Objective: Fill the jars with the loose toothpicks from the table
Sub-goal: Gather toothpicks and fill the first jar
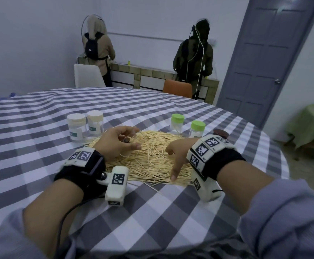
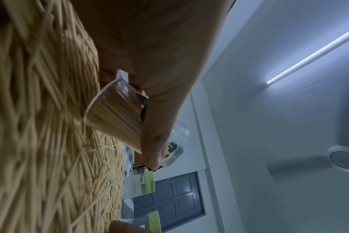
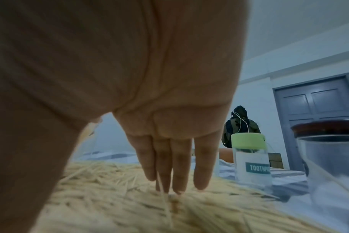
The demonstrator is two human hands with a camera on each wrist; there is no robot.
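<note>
A wide heap of loose toothpicks [image 1: 150, 159] lies on the checked tablecloth [image 1: 152, 206]. My left hand [image 1: 117, 143] grips a small clear jar [image 2: 114, 116], tilted just above the heap's left side and partly packed with toothpicks; my thumb [image 2: 155, 141] crosses it. My right hand [image 1: 173, 156] reaches down onto the heap's right side, and its straight fingers [image 3: 179, 167] touch the sticks. Behind the heap stand two cream-lidded jars [image 1: 85, 125], two green-lidded jars [image 1: 177, 122] [image 1: 197, 128] and a brown-lidded jar [image 1: 221, 134].
The round table's edge [image 1: 275, 146] curves close on the right. A white chair [image 1: 88, 75] and an orange chair [image 1: 177, 88] stand at the far side. Two people work at a counter by the back wall. A grey door [image 1: 264, 58] is at the right.
</note>
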